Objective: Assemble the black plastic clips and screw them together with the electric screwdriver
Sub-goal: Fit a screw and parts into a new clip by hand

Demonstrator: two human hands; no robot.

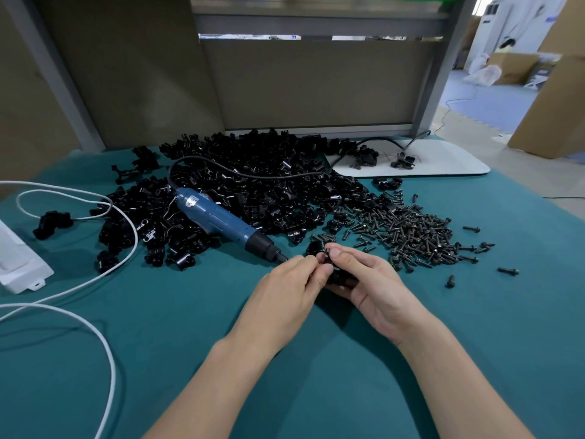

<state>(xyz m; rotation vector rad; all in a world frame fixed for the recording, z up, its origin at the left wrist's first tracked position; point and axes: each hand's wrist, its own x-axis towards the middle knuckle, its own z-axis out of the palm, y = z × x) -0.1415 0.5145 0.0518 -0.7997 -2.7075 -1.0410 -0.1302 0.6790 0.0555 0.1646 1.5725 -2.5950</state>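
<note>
Pinching black clip (336, 275), left hand (292, 282) and right hand (368, 280) fingers (340, 253), screwdriver (221, 221), screws (418, 236) nearby

Two hands, the left hand (289, 282) and the right hand (367, 280); one electric screwdriver (221, 221); one white board (443, 160); black clips (269, 201) and screws (418, 236) in heaps beyond counting.

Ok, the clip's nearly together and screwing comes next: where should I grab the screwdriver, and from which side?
Probably round the blue barrel of the screwdriver, mid-length, from above and the near side. It lies flat and slanted, its tip toward the left hand, its rear against the clip pile, which crowds the far side. Both it and the right hand hold the clip.
</note>
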